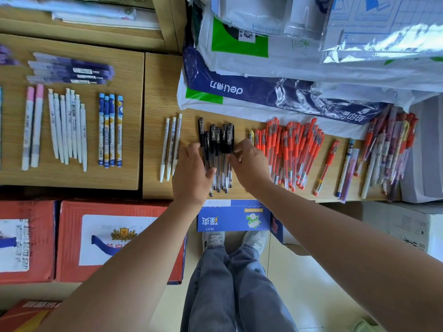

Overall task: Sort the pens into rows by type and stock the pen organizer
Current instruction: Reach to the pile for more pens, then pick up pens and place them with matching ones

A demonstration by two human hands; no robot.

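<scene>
While black pens [217, 140] lie mid-frame on the counter [155, 104], left hand [191, 176] fingers straight against them, right hand [250, 166] fingers pinching caps.

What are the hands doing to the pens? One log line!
left hand: touches black-capped clear plastic pens | right hand: pinches same bunch | red-capped clear pens: untouched, alongside

Black-capped pens [217, 140] lie bunched, caps away, between three white pens [171, 144] and a red-capped pile [291, 144].
</scene>
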